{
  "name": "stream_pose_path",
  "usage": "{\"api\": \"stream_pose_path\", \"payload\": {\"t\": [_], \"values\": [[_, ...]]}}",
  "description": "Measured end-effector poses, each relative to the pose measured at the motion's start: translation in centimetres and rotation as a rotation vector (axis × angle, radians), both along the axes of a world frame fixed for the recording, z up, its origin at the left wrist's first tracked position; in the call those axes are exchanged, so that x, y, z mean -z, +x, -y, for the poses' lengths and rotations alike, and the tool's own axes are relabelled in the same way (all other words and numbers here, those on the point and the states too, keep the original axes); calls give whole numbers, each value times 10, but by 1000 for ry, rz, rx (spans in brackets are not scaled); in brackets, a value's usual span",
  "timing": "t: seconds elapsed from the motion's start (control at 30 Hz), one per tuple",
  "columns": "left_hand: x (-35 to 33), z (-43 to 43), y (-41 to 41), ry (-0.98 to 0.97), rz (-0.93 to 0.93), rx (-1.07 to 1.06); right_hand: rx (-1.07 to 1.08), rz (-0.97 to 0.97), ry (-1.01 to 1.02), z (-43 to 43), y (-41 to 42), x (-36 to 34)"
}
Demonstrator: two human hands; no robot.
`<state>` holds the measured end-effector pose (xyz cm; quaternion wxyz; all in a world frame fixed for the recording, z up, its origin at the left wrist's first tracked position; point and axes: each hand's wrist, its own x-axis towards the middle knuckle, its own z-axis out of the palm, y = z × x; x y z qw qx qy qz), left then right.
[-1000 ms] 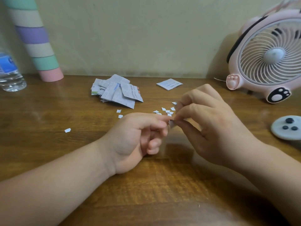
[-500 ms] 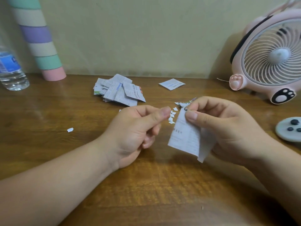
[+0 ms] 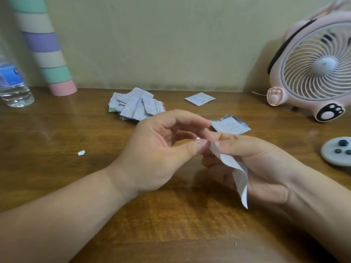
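Gripping a slip (image 3: 230, 162) in the curled fingers of the right hand (image 3: 266, 168), just above the table (image 3: 57, 130); pinching its top corner between thumb and finger of the left hand (image 3: 157, 149). Probably midway: not yet through tearing off that corner. Behind, a pile (image 3: 135, 106) of slips (done or waiting, impossible to tell), a packet (image 3: 230, 125) just beyond the fingers, one scrap (image 3: 81, 152) off to the left. Likely left to do: tearing this corner, then any remaining slips.
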<state>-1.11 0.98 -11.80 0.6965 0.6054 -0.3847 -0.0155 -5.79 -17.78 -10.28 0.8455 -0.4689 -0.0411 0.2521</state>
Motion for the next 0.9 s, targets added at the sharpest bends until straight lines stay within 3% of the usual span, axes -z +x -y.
{"api": "stream_pose_path", "payload": {"t": [0.13, 0.23, 0.3, 0.37, 0.5, 0.6, 0.7, 0.77, 0.9], "values": [[-1, 1, 0, 2, -34, -45, 89, -8, -132, -7, -2, -1], [1, 2, 4, -37, -145, -108, 373, 133, -587, -4, -4, 0], [1, 1, 8, -27, -209, -138, 454, 200, -684, 2, -3, -5], [1, 1, 8, 37, -228, -152, 451, 287, -792, 8, -3, -13], [0, 1, 5, 208, -260, -182, 387, 383, -1229, 9, -7, -19], [0, 3, 2, 302, -157, -313, 322, 347, -1370, 6, -7, -14], [-3, 3, -8, 165, 45, -417, 358, 344, -1457, 2, -5, -9], [-3, 4, -16, 118, 100, -325, 357, 345, -1500, -3, -5, -5], [5, 9, -17, 185, -211, 32, 303, 406, -1654, -15, -9, -2]]}}
